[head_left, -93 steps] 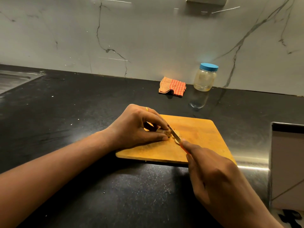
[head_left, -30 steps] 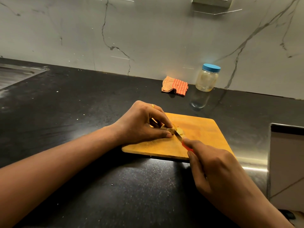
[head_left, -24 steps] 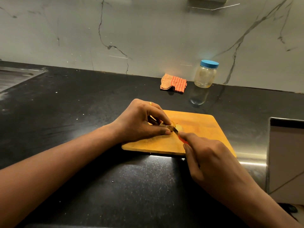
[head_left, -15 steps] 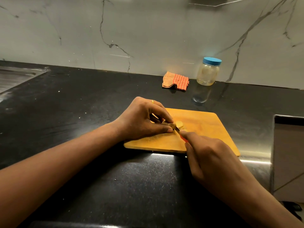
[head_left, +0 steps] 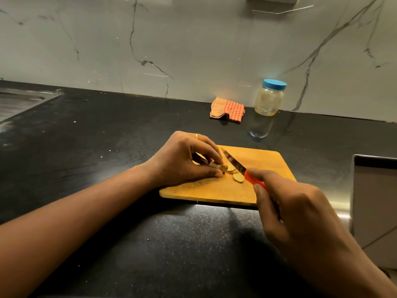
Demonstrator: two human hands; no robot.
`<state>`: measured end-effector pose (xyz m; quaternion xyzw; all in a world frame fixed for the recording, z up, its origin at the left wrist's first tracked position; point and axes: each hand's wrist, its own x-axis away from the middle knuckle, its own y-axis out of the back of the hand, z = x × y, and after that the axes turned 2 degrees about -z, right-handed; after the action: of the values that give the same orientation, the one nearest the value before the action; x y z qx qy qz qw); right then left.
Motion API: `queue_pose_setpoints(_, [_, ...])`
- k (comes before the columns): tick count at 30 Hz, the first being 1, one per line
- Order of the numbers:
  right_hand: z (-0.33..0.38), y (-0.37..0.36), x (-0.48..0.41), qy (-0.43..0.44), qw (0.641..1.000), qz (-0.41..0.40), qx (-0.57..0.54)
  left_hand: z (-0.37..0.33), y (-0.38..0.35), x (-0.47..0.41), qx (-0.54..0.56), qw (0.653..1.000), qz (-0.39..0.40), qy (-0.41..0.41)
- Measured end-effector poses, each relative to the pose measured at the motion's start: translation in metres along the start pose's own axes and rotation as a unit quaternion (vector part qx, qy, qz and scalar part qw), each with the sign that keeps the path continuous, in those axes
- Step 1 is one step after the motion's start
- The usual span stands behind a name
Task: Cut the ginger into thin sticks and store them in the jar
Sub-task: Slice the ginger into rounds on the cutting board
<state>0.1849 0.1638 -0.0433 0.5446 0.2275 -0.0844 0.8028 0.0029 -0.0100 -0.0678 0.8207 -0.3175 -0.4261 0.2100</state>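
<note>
A wooden cutting board (head_left: 264, 162) lies on the black counter. My left hand (head_left: 184, 160) pinches a small piece of ginger (head_left: 219, 167) down on the board. Just right of it lie a few pale ginger slices (head_left: 237, 177). My right hand (head_left: 296, 209) grips a red-handled knife (head_left: 235, 163); its blade angles up and left beside the slices, right of my left fingertips. A clear jar (head_left: 269, 98) with a blue lid stands closed at the back by the wall.
An orange checked cloth (head_left: 227, 109) lies folded left of the jar. A steel sink (head_left: 19, 100) is at the far left. A pale box-like appliance (head_left: 374, 203) stands at the right edge, close to the board.
The knife blade has drawn away from the ginger piece to the right, and cut slices now show on the board. My left hand keeps its hold on the ginger.
</note>
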Motion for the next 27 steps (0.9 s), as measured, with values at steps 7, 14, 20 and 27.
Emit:
queue_pose_setpoints(7, [-0.002, -0.006, 0.001, -0.001, 1.000, 0.009, 0.004, 0.000, 0.001, 0.000, 0.005, 1.000, 0.002, -0.003])
queue_pose_setpoints(14, [-0.002, -0.010, 0.002, 0.018, 0.999, 0.029, 0.020, 0.000, 0.001, 0.000, 0.005, 1.000, 0.003, -0.002])
queue_pose_setpoints(20, [-0.010, -0.022, -0.008, 0.037, 0.996, 0.042, 0.070, 0.001, 0.001, 0.000, -0.013, 1.000, -0.001, -0.008])
queue_pose_setpoints(27, [-0.009, -0.018, 0.002, 0.037, 0.996, 0.055, 0.066, -0.001, 0.000, 0.000, -0.015, 1.000, -0.009, -0.005])
